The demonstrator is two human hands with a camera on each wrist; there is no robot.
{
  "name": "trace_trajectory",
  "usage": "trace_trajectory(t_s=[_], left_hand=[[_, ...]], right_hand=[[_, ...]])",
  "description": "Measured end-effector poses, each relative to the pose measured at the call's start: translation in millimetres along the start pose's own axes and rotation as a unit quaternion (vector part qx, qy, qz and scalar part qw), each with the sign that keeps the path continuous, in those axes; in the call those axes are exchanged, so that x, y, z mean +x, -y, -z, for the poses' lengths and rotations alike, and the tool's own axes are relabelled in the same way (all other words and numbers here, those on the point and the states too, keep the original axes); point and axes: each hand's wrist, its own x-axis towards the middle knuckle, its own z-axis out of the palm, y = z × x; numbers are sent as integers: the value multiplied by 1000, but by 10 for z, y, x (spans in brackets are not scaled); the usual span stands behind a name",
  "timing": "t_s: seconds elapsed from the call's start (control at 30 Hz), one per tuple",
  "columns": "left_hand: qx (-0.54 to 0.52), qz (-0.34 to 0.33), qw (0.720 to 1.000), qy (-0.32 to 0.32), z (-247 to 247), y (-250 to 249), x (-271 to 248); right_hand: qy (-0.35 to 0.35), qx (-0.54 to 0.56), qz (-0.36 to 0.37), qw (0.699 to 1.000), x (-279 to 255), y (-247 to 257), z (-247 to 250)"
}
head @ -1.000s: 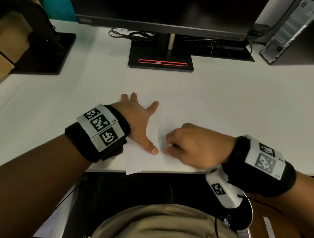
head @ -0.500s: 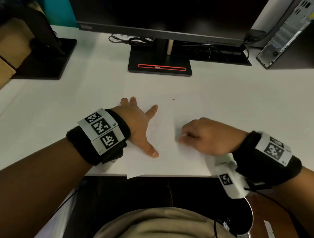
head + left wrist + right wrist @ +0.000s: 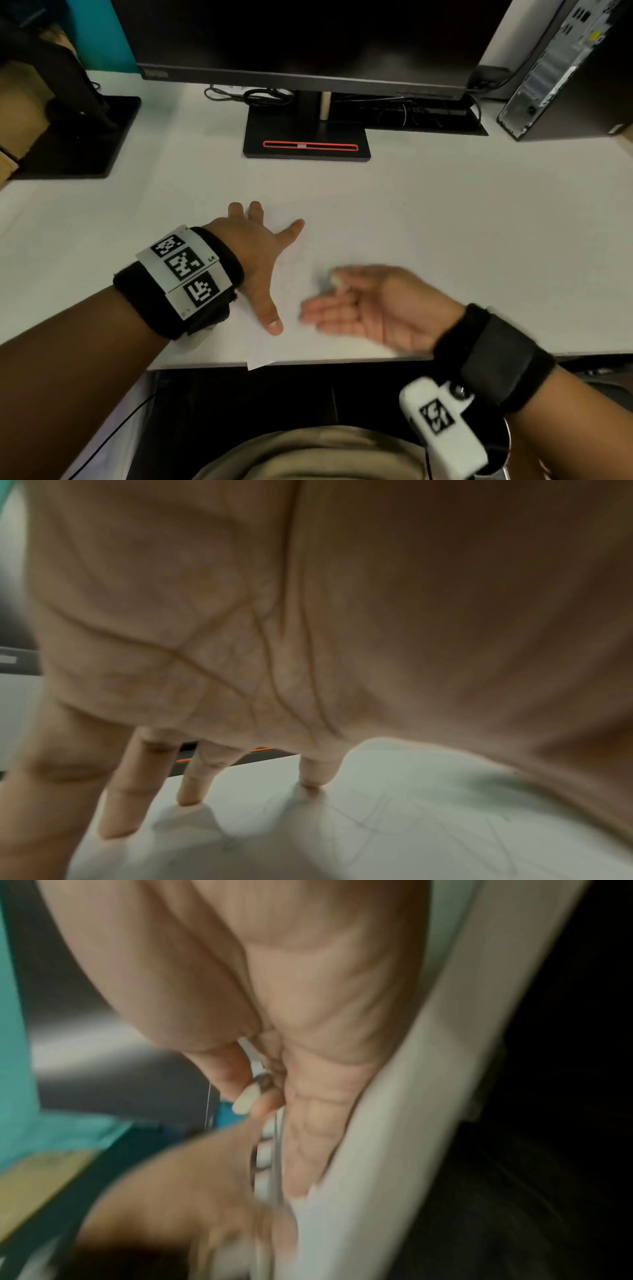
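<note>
A white sheet of paper with faint pencil lines lies on the white desk, one corner hanging over the front edge. My left hand presses flat on its left part with fingers spread; in the left wrist view the fingertips touch the sheet. My right hand stands on its little-finger edge on the paper, just right of the left thumb, motion-blurred, with its fingers straight. Its thumb pinches a small white eraser-like piece against the index finger, and the right wrist view shows that piece too.
A black monitor on a stand is at the back centre, with cables behind it. A computer tower stands back right and another black stand back left. The desk's front edge runs just below my hands.
The right hand was knuckles-up, curled over the paper. It has turned onto its edge, straightened its fingers and swung left toward the left thumb. The left hand has stayed put.
</note>
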Motion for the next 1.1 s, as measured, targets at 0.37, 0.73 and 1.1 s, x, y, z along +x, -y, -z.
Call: trace_trajectory(t_s=[0.37, 0.73, 1.1], left_hand=[[-35, -26, 999, -23, -164, 92, 36], [-69, -71, 993, -61, -294, 178, -10], [-67, -95, 992, -46, -267, 142, -71]], right_hand=[[-9, 61, 100, 993, -114, -133, -116], [-185, 185, 231, 937, 92, 403, 378], [-161, 154, 164, 961, 340, 407, 257]])
